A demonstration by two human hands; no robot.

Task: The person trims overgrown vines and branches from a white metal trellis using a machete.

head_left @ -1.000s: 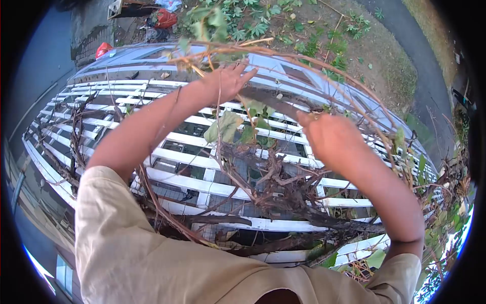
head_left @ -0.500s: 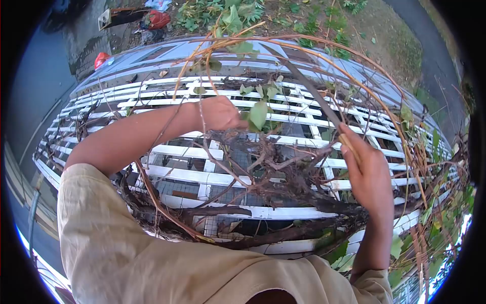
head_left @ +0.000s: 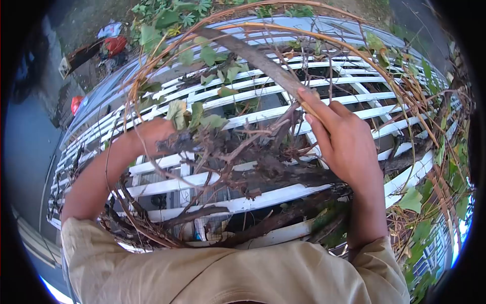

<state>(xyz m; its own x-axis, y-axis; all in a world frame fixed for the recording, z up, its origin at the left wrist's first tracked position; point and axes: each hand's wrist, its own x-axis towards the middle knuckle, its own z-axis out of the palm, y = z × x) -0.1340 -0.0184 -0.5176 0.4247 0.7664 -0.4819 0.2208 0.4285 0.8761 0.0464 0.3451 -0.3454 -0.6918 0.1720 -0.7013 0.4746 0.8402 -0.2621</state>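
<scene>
My right hand (head_left: 341,137) is wrapped round the handle of a long machete (head_left: 253,58), whose dark blade points up and to the left over the slats. My left hand (head_left: 158,134) is at the left end of a gnarled dark vine stem (head_left: 202,142), partly hidden by leaves; its fingers are closed, but what they grip is hard to make out. Twisted branches (head_left: 273,172) lie between my two hands on the white slatted trellis (head_left: 172,190). Green leaves (head_left: 195,116) hang just above my left hand.
Long brown canes (head_left: 374,58) arch over the far side of the trellis. Thick vines and leaves (head_left: 412,200) crowd the right side. Red bags (head_left: 115,45) lie on the ground at the upper left. A thick branch (head_left: 268,225) runs close to my body.
The view has shifted. My left hand has moved left and down, with the vine stem's end beside it. The machete blade now slants further left, and the arching canes have moved.
</scene>
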